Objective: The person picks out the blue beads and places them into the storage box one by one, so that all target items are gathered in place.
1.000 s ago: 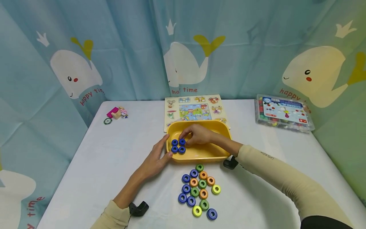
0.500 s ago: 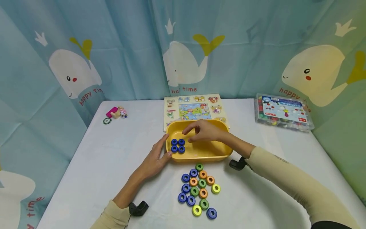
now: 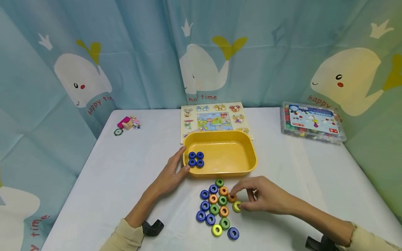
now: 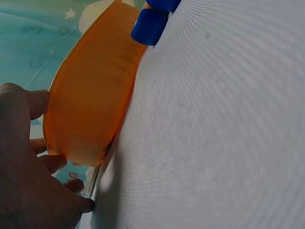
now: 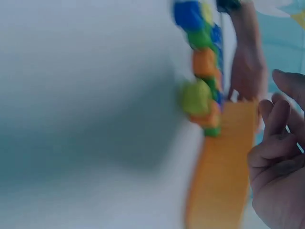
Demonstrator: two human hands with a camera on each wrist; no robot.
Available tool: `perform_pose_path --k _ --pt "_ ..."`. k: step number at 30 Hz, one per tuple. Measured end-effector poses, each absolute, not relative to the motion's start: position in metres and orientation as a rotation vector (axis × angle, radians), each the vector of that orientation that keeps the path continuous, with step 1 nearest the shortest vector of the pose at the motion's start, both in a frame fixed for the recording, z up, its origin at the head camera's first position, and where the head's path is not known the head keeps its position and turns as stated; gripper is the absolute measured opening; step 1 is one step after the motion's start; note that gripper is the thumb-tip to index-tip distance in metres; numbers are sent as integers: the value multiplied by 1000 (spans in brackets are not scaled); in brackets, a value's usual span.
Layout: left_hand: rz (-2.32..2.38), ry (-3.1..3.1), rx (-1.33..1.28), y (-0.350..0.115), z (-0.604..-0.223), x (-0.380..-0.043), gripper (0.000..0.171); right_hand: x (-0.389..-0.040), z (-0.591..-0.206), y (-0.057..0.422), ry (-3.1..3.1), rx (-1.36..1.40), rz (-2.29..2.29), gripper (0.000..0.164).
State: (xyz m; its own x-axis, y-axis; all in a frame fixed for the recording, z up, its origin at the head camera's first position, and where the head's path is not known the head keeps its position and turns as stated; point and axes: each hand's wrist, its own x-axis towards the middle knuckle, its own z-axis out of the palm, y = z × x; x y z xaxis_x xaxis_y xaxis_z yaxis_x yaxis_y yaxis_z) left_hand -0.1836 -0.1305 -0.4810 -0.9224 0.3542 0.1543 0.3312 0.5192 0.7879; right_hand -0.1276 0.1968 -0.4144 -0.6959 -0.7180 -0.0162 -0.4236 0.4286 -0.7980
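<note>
In the head view my left hand (image 3: 171, 174) rests at the left end of a yellow tray (image 3: 232, 170), its thumb at the front corner and fingers along the end wall. The left wrist view shows its spread fingers (image 4: 55, 163) against the tray. Inside the tray's left end, several blue rings (image 3: 200, 163) form a two-by-two block. My right hand (image 3: 267, 195) hovers over the right side of the loose rings, index fingertip over an orange ring (image 3: 231, 198) and thumb at a yellow-green ring (image 3: 236, 206). Nothing shows between its bent fingers in the blurred right wrist view.
Several blue, green, orange and yellow rings (image 3: 214, 209) lie before the tray on the white table (image 3: 125, 181). Behind stand a picture puzzle board (image 3: 188, 120) and, at right, a clear box (image 3: 314, 122) of coloured pieces. Small toys (image 3: 128, 123) lie back left.
My right hand has let go of a blue ring in the tray and moved out, toward me and right, to the loose rings. The left hand stays at the tray.
</note>
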Motion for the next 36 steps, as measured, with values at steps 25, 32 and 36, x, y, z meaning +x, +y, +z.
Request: perform_pose_path --k 25,32,36 --pt "1426 2713 668 -133 -480 -186 66 -35 -481 182 2357 -406 -1283 37" --pt "1414 2710 651 -132 -481 -186 66 -34 -479 183 2395 -414 -1262 35" --pt "1413 2707 649 -131 -483 -185 66 -34 -472 183 2429 -464 -1302 33"
